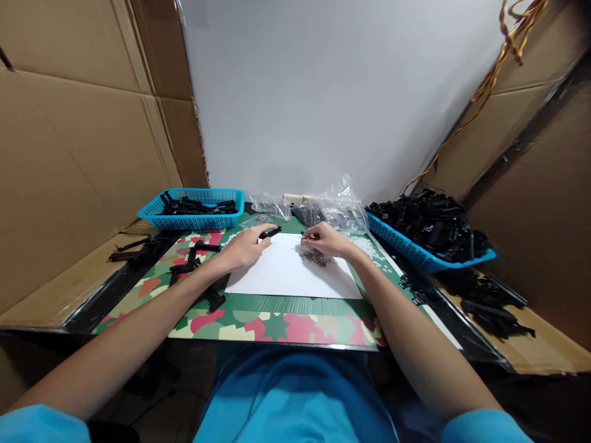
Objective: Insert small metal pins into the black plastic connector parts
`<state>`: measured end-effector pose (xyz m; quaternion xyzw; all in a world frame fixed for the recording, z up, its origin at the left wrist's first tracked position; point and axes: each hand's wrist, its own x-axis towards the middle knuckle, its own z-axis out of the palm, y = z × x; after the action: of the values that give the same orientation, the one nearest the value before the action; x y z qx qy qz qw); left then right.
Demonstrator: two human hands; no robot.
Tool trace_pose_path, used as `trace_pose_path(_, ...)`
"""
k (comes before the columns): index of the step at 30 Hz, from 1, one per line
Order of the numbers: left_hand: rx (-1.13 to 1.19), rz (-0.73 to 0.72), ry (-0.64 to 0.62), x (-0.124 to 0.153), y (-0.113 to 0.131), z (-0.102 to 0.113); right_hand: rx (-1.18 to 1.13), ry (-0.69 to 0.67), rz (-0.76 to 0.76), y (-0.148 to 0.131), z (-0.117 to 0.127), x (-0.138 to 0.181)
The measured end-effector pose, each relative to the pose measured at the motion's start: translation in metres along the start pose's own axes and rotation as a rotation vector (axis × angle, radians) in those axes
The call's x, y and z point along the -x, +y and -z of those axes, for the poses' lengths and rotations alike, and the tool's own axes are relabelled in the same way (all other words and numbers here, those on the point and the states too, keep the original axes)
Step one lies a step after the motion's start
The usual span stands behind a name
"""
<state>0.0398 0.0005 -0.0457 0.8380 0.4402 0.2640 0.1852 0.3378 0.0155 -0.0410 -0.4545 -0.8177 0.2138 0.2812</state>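
My left hand is closed on a small black plastic part above the left side of a white sheet. My right hand has its fingers pinched together over the sheet's right side. Whatever is between those fingertips is too small to make out. Just below them lies a loose pile of tiny dark pieces, perhaps screws. Several black plastic parts are scattered on the camouflage-patterned mat left of the sheet.
A blue basket of black parts stands at the back left. Another blue basket, heaped with them, is at the right. Clear plastic bags lie at the back. Small white discs and more black parts lie rightward. Cardboard walls flank the table.
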Motion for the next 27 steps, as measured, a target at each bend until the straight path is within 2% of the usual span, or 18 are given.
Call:
trace_pose_path(3, -0.042, -0.001, 0.021, 0.001, 0.0, 0.0, 0.022, -0.097, 0.006, 0.0, -0.001, 0.001)
trace_pose_path(12, -0.089, -0.018, -0.052, 0.005, 0.003, -0.003, 0.012, -0.184, 0.02, 0.001, -0.01, 0.0)
trace_pose_path(16, -0.02, -0.106, -0.092, 0.005, 0.004, -0.005, -0.07, -0.115, -0.017, -0.007, -0.004, 0.002)
trace_pose_path(20, 0.029, -0.18, -0.109, 0.005, 0.007, -0.009, -0.268, -0.068, -0.007, -0.022, -0.002, 0.006)
trace_pose_path(24, 0.095, -0.203, -0.093, 0.004, 0.012, -0.013, -0.477, -0.039, 0.032, -0.042, -0.014, 0.005)
trace_pose_path(27, 0.231, -0.219, -0.058, 0.003, 0.016, -0.014, -0.579, -0.012, 0.047, -0.054, -0.027, 0.003)
